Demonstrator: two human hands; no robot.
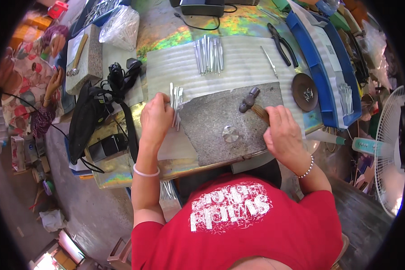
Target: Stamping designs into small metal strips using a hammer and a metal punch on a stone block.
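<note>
My right hand [283,135] is wrapped round the wooden handle of a hammer [249,100], whose dark metal head lies over the grey stone slab [211,110]. A shiny round metal disc [231,133] rests on the slab near its front edge. At the slab's left side my left hand [157,116] is closed, its fingertips on one of the thin metal rods [177,107] lying in a small bunch there. A larger bunch of silvery rods [209,55] lies farther back on the white foam sheet [166,63].
Pliers [282,45], a thin pointed tool [269,61] and a brown round dish [304,92] of small metal parts lie right, beside a blue bin [321,85]. At left are a black bag [90,117], a stone block [83,58] with another hammer, and another person [31,85]. A fan [391,150] stands right.
</note>
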